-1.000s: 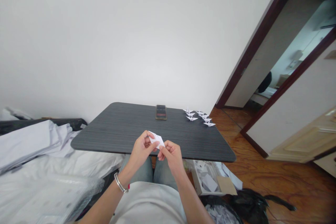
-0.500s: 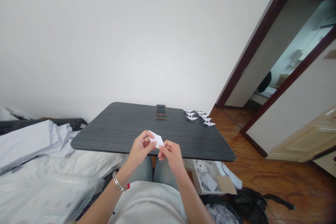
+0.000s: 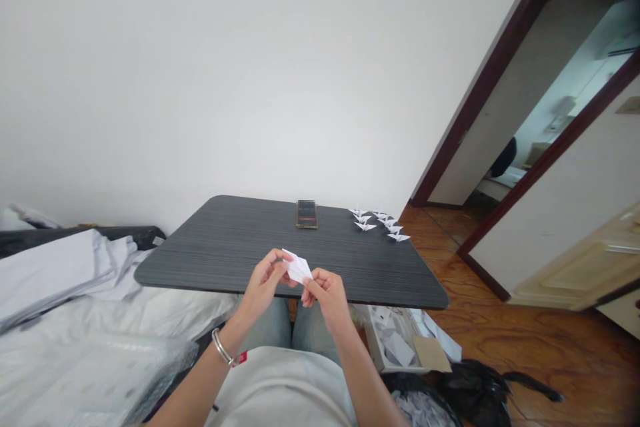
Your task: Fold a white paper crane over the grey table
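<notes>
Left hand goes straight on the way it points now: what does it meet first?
The small folded white paper, pinched by the left hand itself. Beyond it, perhaps the dark rectangular phone on the dark grey streaked table; hand height is unclear.

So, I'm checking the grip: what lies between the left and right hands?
The folded white paper spans from left hand to right hand, as the head view shows.

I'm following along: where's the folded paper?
In the head view, the folded paper is below centre, between left hand and right hand, by the near edge of the dark table.
</notes>
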A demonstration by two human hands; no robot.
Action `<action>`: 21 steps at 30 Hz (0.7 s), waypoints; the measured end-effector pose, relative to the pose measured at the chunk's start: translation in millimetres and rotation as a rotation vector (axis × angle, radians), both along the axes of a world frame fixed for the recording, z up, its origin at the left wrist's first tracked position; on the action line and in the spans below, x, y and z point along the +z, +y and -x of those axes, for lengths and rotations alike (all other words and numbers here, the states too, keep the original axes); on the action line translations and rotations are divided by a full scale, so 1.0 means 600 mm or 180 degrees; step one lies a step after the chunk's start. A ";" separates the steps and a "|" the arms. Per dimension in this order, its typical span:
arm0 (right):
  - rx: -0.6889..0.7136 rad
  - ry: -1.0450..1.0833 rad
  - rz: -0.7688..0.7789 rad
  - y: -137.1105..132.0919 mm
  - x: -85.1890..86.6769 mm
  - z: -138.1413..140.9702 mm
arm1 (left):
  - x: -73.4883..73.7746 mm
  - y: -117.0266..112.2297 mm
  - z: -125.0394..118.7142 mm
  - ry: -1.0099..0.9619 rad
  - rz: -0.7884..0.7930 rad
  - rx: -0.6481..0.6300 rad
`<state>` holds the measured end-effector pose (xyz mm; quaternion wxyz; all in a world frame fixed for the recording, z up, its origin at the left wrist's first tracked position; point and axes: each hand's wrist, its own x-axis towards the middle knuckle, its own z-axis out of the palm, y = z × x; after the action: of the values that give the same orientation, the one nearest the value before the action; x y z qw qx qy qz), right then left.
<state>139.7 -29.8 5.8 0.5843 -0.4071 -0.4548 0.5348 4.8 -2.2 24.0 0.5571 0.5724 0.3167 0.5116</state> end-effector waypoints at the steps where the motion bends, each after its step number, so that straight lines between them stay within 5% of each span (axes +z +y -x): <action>1: -0.0001 0.0004 0.0006 0.000 0.001 0.001 | 0.000 -0.001 -0.002 -0.0039 -0.0022 0.0054; 21: 0.0137 -0.0069 -0.0029 -0.007 -0.010 -0.013 | 0.008 -0.007 -0.007 -0.0062 -0.0067 0.0450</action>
<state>147.4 -34.1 0.1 0.5696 -0.4002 -0.4722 0.5407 8.9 -6.2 28.7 0.5166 0.5495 0.3455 0.5584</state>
